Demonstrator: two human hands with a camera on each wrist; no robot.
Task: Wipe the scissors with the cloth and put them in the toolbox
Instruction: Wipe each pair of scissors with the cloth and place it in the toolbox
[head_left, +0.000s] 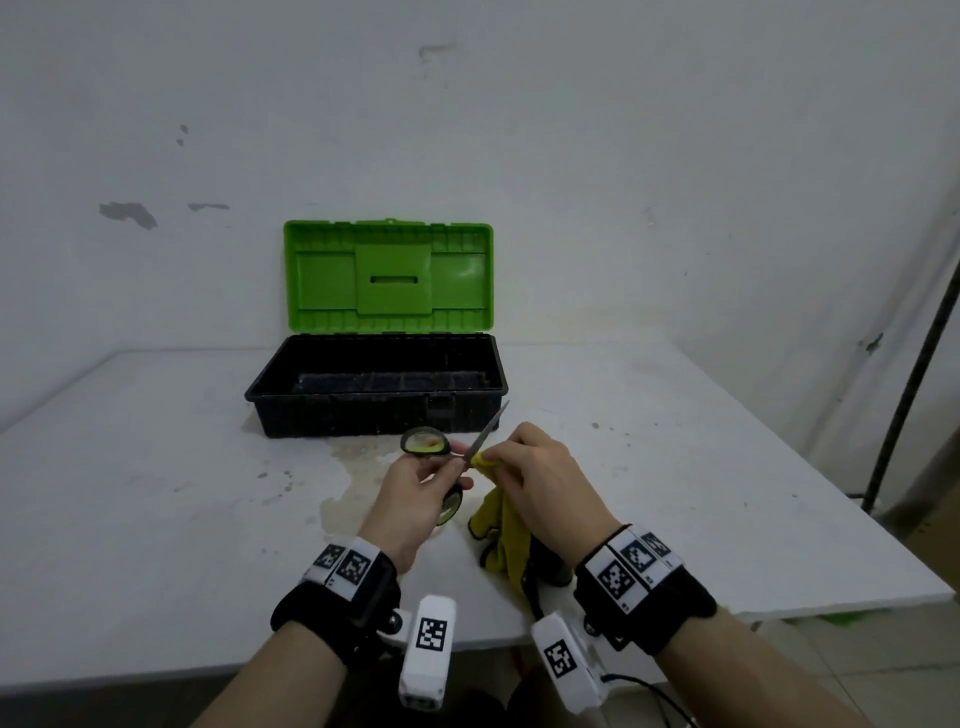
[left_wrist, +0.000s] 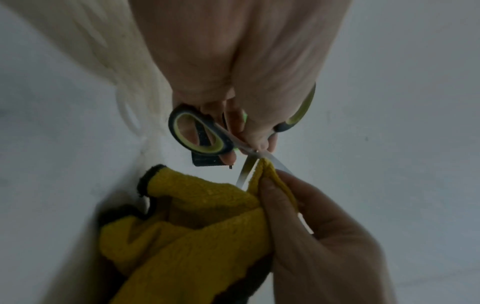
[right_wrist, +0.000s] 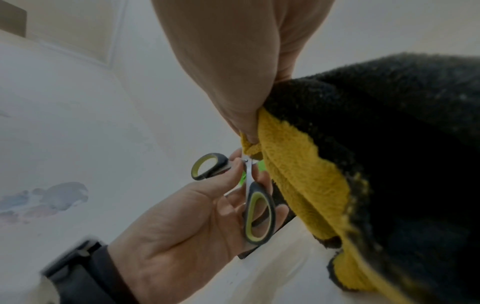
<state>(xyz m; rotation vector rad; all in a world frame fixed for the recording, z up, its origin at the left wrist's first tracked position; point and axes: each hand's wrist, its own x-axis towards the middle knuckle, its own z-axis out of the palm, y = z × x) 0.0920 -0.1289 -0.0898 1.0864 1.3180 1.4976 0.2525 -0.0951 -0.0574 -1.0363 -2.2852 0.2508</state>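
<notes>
My left hand (head_left: 415, 488) holds the scissors (head_left: 427, 442) by their black and yellow-green handles, above the table in front of the toolbox. The blades stand spread apart; one blade (head_left: 488, 432) points up and right toward the box. My right hand (head_left: 530, 467) pinches the yellow cloth (head_left: 501, 535) around the other blade near the pivot. In the left wrist view the cloth (left_wrist: 197, 230) folds over a blade (left_wrist: 245, 170) beside the handle loop (left_wrist: 197, 131). In the right wrist view the scissors (right_wrist: 255, 214) lie in the left hand's fingers, the cloth (right_wrist: 293, 176) hanging beside them.
The black toolbox (head_left: 291, 410) stands at the table's back with its green lid (head_left: 387, 275) up against the wall. A stained patch (head_left: 343, 499) marks the white table (head_left: 156, 493) below my hands. A dark pole (head_left: 914, 374) stands at the right.
</notes>
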